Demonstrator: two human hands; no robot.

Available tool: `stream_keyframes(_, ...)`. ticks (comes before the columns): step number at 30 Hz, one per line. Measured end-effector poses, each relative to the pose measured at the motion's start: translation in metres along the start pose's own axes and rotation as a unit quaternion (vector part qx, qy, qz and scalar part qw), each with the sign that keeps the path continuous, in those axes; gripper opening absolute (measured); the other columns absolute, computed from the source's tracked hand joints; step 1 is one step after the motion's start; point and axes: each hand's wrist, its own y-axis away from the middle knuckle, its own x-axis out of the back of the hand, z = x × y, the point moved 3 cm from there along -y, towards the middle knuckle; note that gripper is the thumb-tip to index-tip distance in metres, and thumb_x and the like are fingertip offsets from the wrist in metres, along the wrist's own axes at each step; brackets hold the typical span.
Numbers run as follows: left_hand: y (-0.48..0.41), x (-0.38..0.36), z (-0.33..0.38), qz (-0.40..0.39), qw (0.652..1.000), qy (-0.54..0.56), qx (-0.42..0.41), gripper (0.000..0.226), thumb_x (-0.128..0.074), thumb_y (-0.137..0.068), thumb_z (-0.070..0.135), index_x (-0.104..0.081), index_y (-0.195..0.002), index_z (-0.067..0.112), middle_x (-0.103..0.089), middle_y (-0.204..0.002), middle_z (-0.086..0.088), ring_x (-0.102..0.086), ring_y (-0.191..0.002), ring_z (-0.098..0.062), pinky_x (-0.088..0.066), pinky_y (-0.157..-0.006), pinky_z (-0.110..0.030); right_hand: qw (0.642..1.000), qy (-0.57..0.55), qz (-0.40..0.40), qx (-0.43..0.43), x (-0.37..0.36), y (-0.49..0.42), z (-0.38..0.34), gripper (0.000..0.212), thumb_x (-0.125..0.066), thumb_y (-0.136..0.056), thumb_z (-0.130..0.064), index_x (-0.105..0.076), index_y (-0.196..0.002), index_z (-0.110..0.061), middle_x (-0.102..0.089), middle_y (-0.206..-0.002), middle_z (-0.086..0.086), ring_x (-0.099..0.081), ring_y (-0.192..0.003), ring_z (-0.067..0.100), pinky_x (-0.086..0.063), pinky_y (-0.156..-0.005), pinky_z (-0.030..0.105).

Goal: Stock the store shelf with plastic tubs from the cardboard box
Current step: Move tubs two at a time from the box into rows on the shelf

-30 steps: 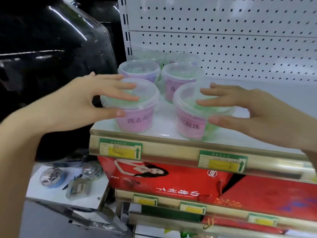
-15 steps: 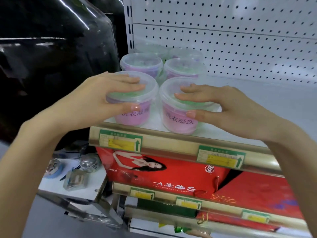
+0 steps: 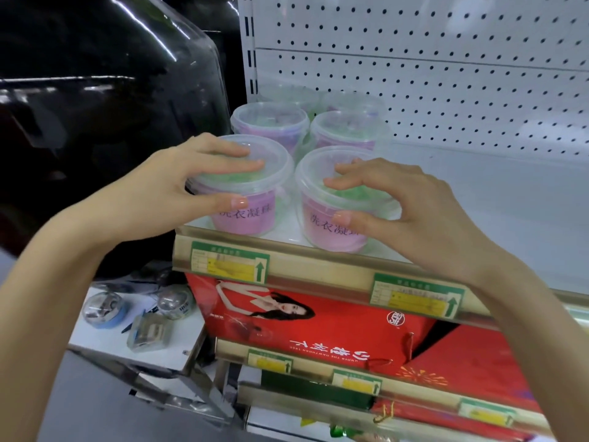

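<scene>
Together, our left grip (image 3: 172,193) clasped the left tub (image 3: 251,218) and our right grip (image 3: 411,205) clasped the right tub (image 3: 318,228), fingers over the lids, thumbs against the pink sides. Both stood side by side at the shelf (image 3: 478,202)'s near left edge, more tubs (image 3: 271,122) just behind.

We see the tubs (image 3: 251,218) on the white shelf (image 3: 478,202): clear lids, pink bodies with dark characters, green inside. Behind the shelf, the white back panel (image 3: 446,74) has a black hole grid. The shelf's front strip (image 3: 318,271) is gold, its tags (image 3: 229,266) green and yellow. Below the shelf, a red bag (image 3: 334,333) has white lettering.
</scene>
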Motion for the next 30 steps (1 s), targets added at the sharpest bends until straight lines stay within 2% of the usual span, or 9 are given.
stream_keyframes(2,0.001,0.000,-0.001,0.004,1.000,-0.003,0.001,0.048,-0.062,-0.072,0.042,-0.056,-0.120,0.044,-0.046,-0.132,0.023,-0.036,-0.124,0.012,-0.025,-0.106,-0.009,1.000,-0.006,-0.003,0.004,0.001,0.000,0.000,0.045,-0.049,-0.071,-0.063,-0.060,-0.111,-0.046,-0.055,-0.127,-0.025,-0.043,-0.121,-0.003,-0.034,-0.097,0.034)
stream_keyframes(4,0.002,-0.001,-0.002,0.010,1.000,-0.010,0.000,0.045,-0.066,-0.078,0.048,-0.054,-0.121,0.045,-0.045,-0.135,0.024,-0.033,-0.127,0.011,-0.021,-0.115,-0.029,1.000,-0.012,-0.006,0.008,0.000,0.001,0.000,0.044,-0.049,-0.071,-0.062,-0.060,-0.110,-0.045,-0.055,-0.127,-0.024,-0.044,-0.121,-0.001,-0.034,-0.098,0.035)
stream_keyframes(7,0.006,-0.002,-0.004,0.018,1.000,-0.019,0.000,0.052,-0.055,-0.072,0.060,-0.052,-0.123,0.048,-0.042,-0.137,0.026,-0.027,-0.132,0.012,-0.016,-0.117,-0.045,1.000,-0.022,-0.009,0.014,0.000,0.000,0.001,0.041,-0.051,-0.072,-0.060,-0.060,-0.109,-0.046,-0.056,-0.126,-0.023,-0.045,-0.122,-0.001,-0.034,-0.100,0.033)
stream_keyframes(10,0.009,-0.002,-0.005,0.022,1.000,-0.017,-0.003,0.053,-0.050,-0.072,0.060,-0.051,-0.124,0.048,-0.040,-0.139,0.026,-0.023,-0.134,0.011,-0.015,-0.117,-0.046,0.999,-0.037,-0.016,0.016,0.000,-0.002,0.003,0.038,-0.053,-0.072,-0.061,-0.058,-0.107,-0.049,-0.056,-0.126,-0.024,-0.045,-0.123,-0.004,-0.032,-0.102,0.029)
stream_keyframes(17,0.011,-0.002,0.002,0.028,0.998,-0.051,-0.015,0.050,-0.046,-0.075,0.061,-0.046,-0.123,0.051,-0.040,-0.142,0.021,-0.023,-0.136,0.008,-0.010,-0.117,-0.048,0.999,-0.038,-0.012,0.014,-0.002,-0.002,0.002,0.035,-0.055,-0.072,-0.058,-0.057,-0.106,-0.051,-0.055,-0.128,-0.024,-0.042,-0.127,-0.001,-0.028,-0.109,0.036)
stream_keyframes(21,0.013,-0.006,0.016,0.079,0.988,-0.125,-0.036,0.060,-0.044,-0.076,0.063,-0.044,-0.132,0.040,-0.036,-0.146,0.016,-0.022,-0.137,0.003,-0.007,-0.118,-0.044,1.000,-0.006,-0.021,0.013,0.009,0.006,0.000,0.051,-0.055,-0.072,-0.061,-0.050,-0.122,-0.049,-0.041,-0.144,-0.017,-0.020,-0.139,-0.001,-0.013,-0.115,0.028)
stream_keyframes(24,0.014,-0.013,0.046,0.124,0.981,-0.127,-0.079,0.061,-0.049,-0.081,0.056,-0.047,-0.134,0.028,-0.043,-0.142,0.011,-0.032,-0.133,0.001,-0.012,-0.117,-0.032,1.000,0.004,0.028,-0.012,0.040,0.030,0.003,0.052,-0.049,-0.074,-0.064,-0.041,-0.125,-0.055,-0.037,-0.145,-0.019,-0.018,-0.139,-0.005,-0.015,-0.113,0.027)
stream_keyframes(26,0.014,-0.025,0.073,0.133,0.975,-0.124,-0.124,0.056,-0.052,-0.083,0.050,-0.051,-0.131,0.021,-0.048,-0.136,0.008,-0.039,-0.128,-0.003,-0.017,-0.114,-0.023,0.999,0.039,0.025,-0.026,0.059,0.054,0.010,0.054,-0.046,-0.075,-0.066,-0.041,-0.128,-0.054,-0.036,-0.144,-0.021,-0.017,-0.138,-0.007,-0.015,-0.112,0.026)
stream_keyframes(30,0.012,-0.072,0.132,0.126,0.972,-0.114,-0.164,0.053,-0.053,-0.083,0.049,-0.056,-0.128,0.020,-0.054,-0.132,0.004,-0.046,-0.124,-0.011,-0.031,-0.109,-0.037,0.986,0.160,0.006,-0.052,0.084,0.111,0.023,0.061,-0.040,-0.079,-0.066,-0.042,-0.135,-0.041,-0.037,-0.146,-0.014,-0.023,-0.138,0.001,-0.015,-0.111,0.025)
